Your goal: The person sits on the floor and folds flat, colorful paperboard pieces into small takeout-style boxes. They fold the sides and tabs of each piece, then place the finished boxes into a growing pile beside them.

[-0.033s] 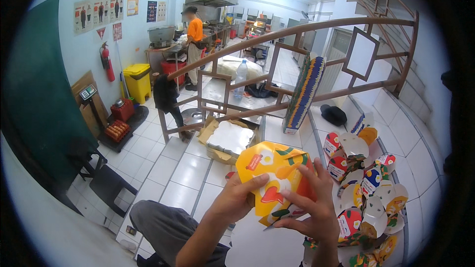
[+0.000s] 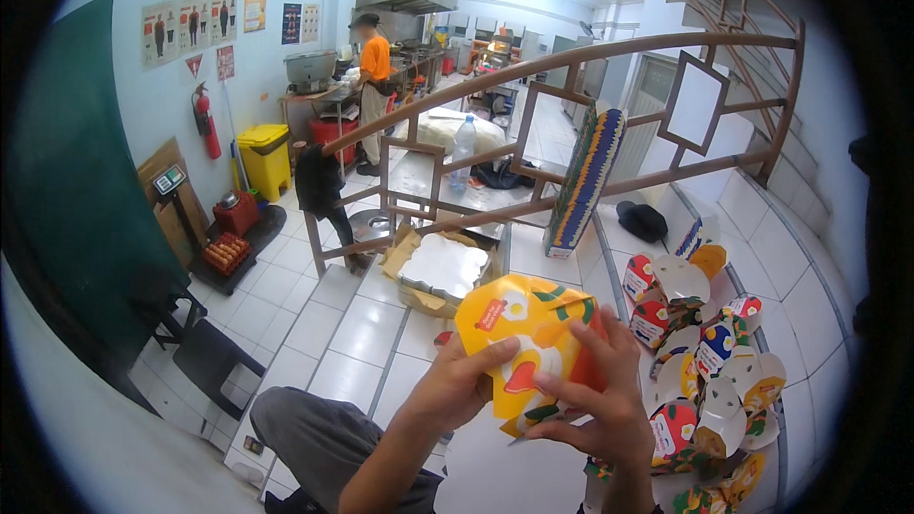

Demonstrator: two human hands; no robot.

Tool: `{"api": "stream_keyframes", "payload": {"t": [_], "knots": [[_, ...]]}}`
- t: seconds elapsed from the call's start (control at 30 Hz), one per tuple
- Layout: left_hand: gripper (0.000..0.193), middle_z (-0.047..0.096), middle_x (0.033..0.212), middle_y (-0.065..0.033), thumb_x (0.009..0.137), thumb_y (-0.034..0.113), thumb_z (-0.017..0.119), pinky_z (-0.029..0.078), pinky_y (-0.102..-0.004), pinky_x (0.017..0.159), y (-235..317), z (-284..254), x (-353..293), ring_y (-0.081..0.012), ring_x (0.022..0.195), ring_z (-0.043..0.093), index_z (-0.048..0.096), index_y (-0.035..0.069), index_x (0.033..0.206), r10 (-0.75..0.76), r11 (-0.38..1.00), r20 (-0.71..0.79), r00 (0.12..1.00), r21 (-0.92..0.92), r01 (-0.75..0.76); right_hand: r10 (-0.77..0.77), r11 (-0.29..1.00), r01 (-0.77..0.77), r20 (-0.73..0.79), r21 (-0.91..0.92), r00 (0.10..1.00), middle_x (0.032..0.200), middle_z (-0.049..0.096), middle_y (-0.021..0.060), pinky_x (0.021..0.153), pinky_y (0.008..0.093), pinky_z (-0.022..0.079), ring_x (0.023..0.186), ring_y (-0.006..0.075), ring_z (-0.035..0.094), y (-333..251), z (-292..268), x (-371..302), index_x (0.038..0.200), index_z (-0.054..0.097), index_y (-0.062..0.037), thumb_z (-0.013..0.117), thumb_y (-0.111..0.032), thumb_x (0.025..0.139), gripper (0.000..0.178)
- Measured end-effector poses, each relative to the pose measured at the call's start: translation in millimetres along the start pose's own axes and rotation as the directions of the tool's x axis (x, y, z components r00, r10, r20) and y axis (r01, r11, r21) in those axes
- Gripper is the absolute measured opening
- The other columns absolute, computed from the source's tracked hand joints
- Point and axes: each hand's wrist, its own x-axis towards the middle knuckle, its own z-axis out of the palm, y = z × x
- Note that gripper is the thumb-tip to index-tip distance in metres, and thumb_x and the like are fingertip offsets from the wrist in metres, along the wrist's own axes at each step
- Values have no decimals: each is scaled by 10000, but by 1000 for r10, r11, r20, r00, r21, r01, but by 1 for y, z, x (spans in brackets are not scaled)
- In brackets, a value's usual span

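Note:
A yellow paper food carton (image 2: 506,324), partly folded and printed with fried eggs and green leaves, is held in front of me. My left hand (image 2: 459,383) pinches its left side, thumb on the printed face. On the right side, my right hand (image 2: 609,395) closes around a folded edge, its fingers bent over the red and green panel. The carton's underside is hidden. Below my hands, a plain white sheet of board (image 2: 509,471) lies by my lap. Several formed cartons (image 2: 716,350) in yellow, red and blue are piled on the tiled step to my right.
Ahead stands an open brown box (image 2: 415,297) with white carton blanks (image 2: 444,263). A tall stack of flat cartons (image 2: 586,181) leans against the brown railing (image 2: 533,76). A black cap (image 2: 643,221) lies behind the pile. A person in orange (image 2: 375,57) stands at a far counter.
The carton and the fingers of my right hand have shifted very slightly. My grip on it stays the same.

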Motion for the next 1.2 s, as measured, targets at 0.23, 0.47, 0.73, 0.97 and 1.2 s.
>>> {"api": "stream_keyframes", "payload": {"t": [0.23,0.47,0.73,0.97,1.2], "knots": [[497,585,1175,-158,904,180,665,564,-372,859,-6,2,-3,-257,1094,618,406,16,1296,-25,1000,41,999,-9,25,-85,996,85,-12,13,996,1362,489,14,1117,587,191,1379,338,317,6,7,-4,1050,700,-378,803,-369,664,400],[514,608,1131,-150,863,181,718,559,-324,854,-17,13,2,-218,1028,645,449,-2,1261,246,870,-7,969,443,-217,117,919,14,-307,394,944,1309,497,64,1109,527,271,1378,359,306,24,26,-17,949,722,-283,848,-250,635,340],[567,587,1155,-163,834,94,727,558,-385,885,-24,24,0,-241,1026,638,406,-4,1291,361,818,-67,930,501,-281,346,795,-96,-318,599,883,1379,390,181,1121,493,277,1353,381,333,15,37,-19,913,697,-169,814,-259,743,225],[607,553,1185,-170,834,55,710,536,-403,933,-27,21,-1,-260,1091,604,355,4,1323,381,808,-40,924,501,-312,431,698,-99,-305,709,849,1355,409,211,1042,443,410,1283,341,440,11,44,-14,812,641,-105,754,-199,781,150],[668,491,1218,-174,841,97,716,546,-376,907,-34,24,-3,-265,1134,570,300,2,1355,395,830,-10,918,433,-352,362,853,-97,-447,513,818,1194,525,208,974,420,477,1181,332,530,7,44,-12,871,562,-80,735,-169,760,224]]}}
